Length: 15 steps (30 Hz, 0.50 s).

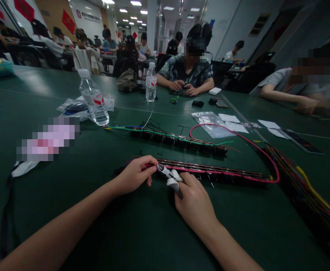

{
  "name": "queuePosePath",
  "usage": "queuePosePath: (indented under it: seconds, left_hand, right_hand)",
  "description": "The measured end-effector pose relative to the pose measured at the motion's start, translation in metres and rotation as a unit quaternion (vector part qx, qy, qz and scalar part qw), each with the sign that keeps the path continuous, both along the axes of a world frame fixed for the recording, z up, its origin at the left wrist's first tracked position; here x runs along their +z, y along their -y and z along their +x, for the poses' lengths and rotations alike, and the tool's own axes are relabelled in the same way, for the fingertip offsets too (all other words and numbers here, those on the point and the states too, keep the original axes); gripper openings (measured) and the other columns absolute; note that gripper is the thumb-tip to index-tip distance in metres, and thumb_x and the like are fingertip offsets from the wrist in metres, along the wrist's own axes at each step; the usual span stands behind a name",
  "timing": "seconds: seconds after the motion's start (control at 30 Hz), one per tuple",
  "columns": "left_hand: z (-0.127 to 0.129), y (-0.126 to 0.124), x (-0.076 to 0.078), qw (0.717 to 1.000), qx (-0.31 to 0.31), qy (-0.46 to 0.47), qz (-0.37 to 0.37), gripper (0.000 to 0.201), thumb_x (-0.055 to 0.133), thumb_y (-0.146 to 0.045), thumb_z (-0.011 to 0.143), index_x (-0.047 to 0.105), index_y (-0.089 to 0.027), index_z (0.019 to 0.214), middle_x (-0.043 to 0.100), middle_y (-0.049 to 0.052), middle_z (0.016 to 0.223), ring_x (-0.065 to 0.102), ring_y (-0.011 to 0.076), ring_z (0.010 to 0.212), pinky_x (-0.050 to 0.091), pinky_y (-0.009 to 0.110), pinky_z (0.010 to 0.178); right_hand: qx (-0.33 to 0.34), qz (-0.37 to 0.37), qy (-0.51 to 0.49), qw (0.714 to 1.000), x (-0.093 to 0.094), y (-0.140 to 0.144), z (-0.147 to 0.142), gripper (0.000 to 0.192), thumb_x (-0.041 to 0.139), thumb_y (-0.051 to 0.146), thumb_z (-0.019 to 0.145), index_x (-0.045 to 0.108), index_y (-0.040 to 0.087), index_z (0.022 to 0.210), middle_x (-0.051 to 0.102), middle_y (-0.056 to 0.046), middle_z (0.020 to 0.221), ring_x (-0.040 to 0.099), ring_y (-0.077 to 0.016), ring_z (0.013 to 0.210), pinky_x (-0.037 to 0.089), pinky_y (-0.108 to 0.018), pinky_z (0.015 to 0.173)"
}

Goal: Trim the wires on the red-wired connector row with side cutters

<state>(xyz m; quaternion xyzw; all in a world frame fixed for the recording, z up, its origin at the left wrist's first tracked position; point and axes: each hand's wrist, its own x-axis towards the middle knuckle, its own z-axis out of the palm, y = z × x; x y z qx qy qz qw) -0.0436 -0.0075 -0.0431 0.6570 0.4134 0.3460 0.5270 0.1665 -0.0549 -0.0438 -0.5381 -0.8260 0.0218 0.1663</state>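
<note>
My left hand (133,175) is closed in a pinch on a red wire (149,165), at the left part of the nearer wiring strip (204,165). That strip is long and black, with copper-coloured bars and a red cable along its near side. In my right hand (197,199) is a pair of cutting pliers (166,172) with white and grey handles. Its jaws point left and reach my left fingertips, at the wire; whether they touch it I cannot tell. Behind lies a second strip (179,140) with a green wire along it.
Water bottles (95,101) (151,84) stand beyond the strips. A clear plastic bag (211,126), white papers (229,119) and a phone (302,142) lie at the right. Another wire bundle (309,195) runs along the right side. Two people (191,71) (295,90) sit across the table.
</note>
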Motion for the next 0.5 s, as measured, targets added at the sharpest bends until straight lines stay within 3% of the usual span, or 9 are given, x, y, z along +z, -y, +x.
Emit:
queuePosePath:
  seconds: [0.23,0.5]
  left_hand:
    - [-0.0007,-0.0006,-0.0023,1.000,-0.003,0.002,-0.005,0.009,0.051,-0.022,0.092,0.056,-0.017,0.097,0.057,-0.005,0.066,0.059,0.0100,0.051,0.046,0.023,0.054]
    - [-0.0006,-0.0005,-0.0018,1.000,-0.004,0.003,-0.006,0.008,0.051,-0.021,0.091,0.055,-0.016,0.096,0.057,-0.005,0.069,0.059,0.0089,0.050,0.046,0.022,0.053]
  right_hand:
    - [-0.003,0.031,0.005,1.000,0.0013,0.0011,-0.0004,0.020,0.054,0.005,0.076,0.067,0.014,0.088,0.057,-0.015,0.118,0.054,-0.0279,0.103,0.047,-0.041,0.087]
    - [-0.019,0.010,0.037,0.999,0.0054,0.0036,-0.0031,0.020,0.055,0.006,0.076,0.067,0.013,0.090,0.057,-0.017,0.118,0.053,-0.0296,0.104,0.046,-0.043,0.088]
